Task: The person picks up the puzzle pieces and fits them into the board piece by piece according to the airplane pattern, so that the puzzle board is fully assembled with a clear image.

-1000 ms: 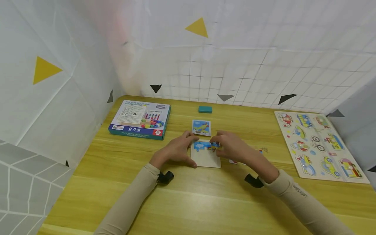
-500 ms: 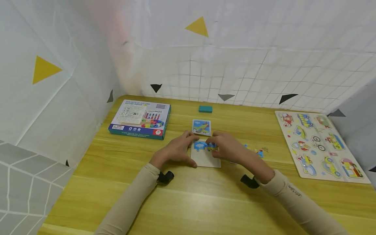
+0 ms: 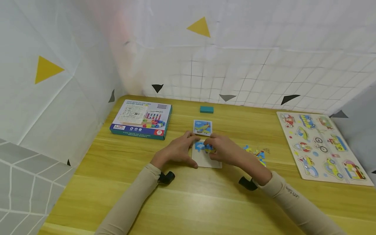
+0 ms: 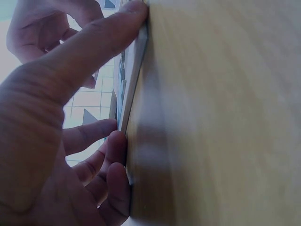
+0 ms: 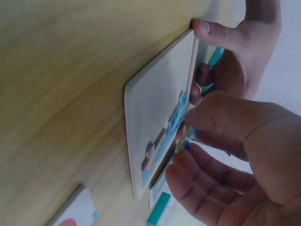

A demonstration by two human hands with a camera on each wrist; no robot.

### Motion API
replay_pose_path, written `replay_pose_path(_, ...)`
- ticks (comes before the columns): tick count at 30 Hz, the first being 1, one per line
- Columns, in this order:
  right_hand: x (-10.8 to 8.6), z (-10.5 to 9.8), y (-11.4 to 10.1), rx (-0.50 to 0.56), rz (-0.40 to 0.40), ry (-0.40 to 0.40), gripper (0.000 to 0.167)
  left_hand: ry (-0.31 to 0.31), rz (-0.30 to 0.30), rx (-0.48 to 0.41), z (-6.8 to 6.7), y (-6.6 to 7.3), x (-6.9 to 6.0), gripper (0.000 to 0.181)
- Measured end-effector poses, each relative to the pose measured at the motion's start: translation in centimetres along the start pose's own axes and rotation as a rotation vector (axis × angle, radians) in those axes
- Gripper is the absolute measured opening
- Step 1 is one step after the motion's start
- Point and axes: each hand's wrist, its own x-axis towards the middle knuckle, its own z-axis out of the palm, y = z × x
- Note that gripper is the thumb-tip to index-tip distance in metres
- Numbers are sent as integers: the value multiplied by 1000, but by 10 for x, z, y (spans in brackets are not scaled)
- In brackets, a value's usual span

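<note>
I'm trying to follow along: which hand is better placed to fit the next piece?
Probably the right hand: it pinches a piece over the board, while the left hand holds its edge.

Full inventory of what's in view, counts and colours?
Puzzle tray: 1, pale, centre.
Placed pieces: count unclear, mostly blue, in tray.
Held piece: 1, yellow and blue, right fingers.
Loose pieces: several, multicoloured, right of tray.
Airplane card: 1, blue and yellow, behind tray.
Block: 1, teal, behind card.
Bead-set box: 1, blue and white, left side.
Vehicle board: 1, pale, multicoloured, far right.
Table: 1, yellowish, underneath.
Backdrop: 1, white, behind.
Wrist devices: 2, black, wrists.
Sleeves: 2, beige, arms.
Left hand: 1, gripping tray.
Right hand: 1, over tray.
</note>
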Motion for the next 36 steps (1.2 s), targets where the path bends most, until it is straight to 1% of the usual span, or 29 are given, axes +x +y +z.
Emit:
replay_pose_path(7,1,4,0,-4,-10,-2,30,-2,3,2,0,1,0,105)
replay_pose_path(16,6,6,-6,-1,3,-35,30,-1,9,3,0,1,0,105)
replay_pose_path(26,12,14,-7,-16,-36,-23,30,-2,17,-3,0,0,1,105)
replay_pose_path(36,15,17,-11,-30,-31,-46,31,3,31,-9,-1,0,-1,105)
